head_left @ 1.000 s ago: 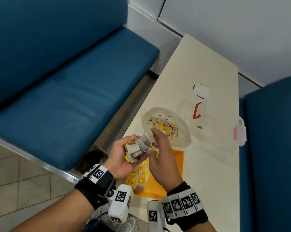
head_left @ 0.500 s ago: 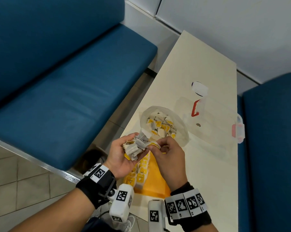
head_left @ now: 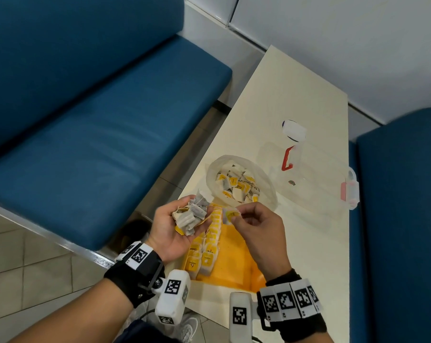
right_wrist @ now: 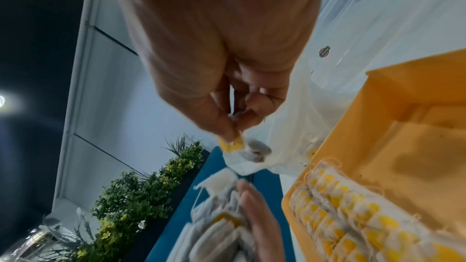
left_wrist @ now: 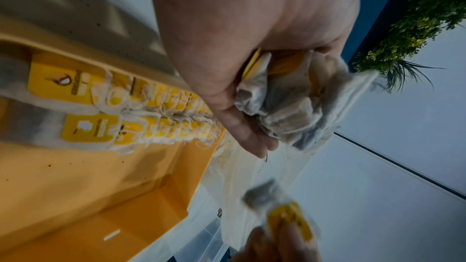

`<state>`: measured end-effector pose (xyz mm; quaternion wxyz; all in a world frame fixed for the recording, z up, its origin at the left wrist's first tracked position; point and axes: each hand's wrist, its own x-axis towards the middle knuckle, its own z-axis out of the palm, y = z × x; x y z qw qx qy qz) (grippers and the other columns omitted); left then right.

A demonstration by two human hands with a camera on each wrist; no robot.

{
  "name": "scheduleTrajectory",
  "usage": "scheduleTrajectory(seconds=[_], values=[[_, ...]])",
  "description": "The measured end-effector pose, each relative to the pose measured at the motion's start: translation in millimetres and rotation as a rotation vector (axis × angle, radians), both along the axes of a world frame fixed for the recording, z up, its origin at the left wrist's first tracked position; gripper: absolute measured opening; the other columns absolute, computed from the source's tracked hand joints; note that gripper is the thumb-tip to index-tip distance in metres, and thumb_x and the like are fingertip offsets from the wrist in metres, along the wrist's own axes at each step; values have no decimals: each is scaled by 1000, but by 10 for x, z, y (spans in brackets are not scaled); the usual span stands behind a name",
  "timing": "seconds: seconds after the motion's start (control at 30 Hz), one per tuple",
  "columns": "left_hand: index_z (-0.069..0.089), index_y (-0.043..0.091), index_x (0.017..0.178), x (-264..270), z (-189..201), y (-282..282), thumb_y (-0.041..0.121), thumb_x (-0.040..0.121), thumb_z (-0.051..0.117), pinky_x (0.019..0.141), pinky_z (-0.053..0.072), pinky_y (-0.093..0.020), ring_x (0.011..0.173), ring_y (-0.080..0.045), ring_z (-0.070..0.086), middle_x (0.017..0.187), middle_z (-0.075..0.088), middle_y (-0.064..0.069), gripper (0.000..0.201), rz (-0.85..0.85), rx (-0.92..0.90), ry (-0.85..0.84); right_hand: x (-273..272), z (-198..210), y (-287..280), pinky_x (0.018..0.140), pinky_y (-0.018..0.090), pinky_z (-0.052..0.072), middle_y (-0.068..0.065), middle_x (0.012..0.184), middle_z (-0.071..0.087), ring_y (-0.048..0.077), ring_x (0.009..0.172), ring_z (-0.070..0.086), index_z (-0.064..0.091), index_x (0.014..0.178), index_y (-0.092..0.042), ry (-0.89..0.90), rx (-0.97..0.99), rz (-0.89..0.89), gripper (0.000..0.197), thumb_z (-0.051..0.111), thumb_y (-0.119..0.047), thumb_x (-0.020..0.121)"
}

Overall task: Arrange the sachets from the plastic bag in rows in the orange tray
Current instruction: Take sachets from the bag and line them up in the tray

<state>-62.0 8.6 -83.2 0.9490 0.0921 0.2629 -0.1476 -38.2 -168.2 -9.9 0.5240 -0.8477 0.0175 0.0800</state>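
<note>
Centre-left of the head view: left hand [head_left: 178,227], palm up, cups a crumpled bundle of papery sachets [head_left: 191,215]. Right hand [head_left: 255,225] pinches one yellow-tagged sachet [head_left: 229,215]. Below, orange tray [head_left: 236,256] holds two sachet rows [head_left: 207,248]; above, translucent plastic bag [head_left: 266,184] holds loose sachets.
</note>
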Motion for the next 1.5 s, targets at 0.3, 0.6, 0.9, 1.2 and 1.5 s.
scheduleTrajectory(seconds=[0.3,0.6,0.9,1.2,1.5], values=[[61,9,117,-99,-106,158,22,82,62,71,64,-41,88,-30,75,103,70,-20,37,25,71,18,-250,-386,-291,63,39,50,7,74,67,22,69,62,55,83,-24,237,-369,357,10,58,-14,85],[65,10,99,-179,-136,53,20,83,61,71,64,-42,88,-33,75,103,69,-23,20,-15,123,9,-326,-836,-171,66,34,52,0,77,68,19,75,66,55,78,-31,364,-492,439,22,64,-11,81],[66,10,94,-220,-140,5,20,84,60,78,61,-46,89,-33,73,99,70,-21,15,-53,121,-16,-362,-1032,-84,61,22,42,-12,75,54,7,69,51,53,76,-30,332,-621,438,25,71,-14,80],[63,10,99,-251,-230,-26,17,84,59,88,53,-59,93,-34,73,99,71,-20,17,-53,144,-31,-401,-977,-47,54,26,33,-2,83,50,13,68,41,37,72,-25,329,-623,396,48,84,-25,64],[64,12,98,-225,-258,-18,19,86,59,95,47,-69,97,-33,72,102,71,-18,15,-90,169,-48,-395,-1078,-10,57,17,32,2,94,48,19,79,48,44,72,-24,301,-672,436,36,78,-15,73]])
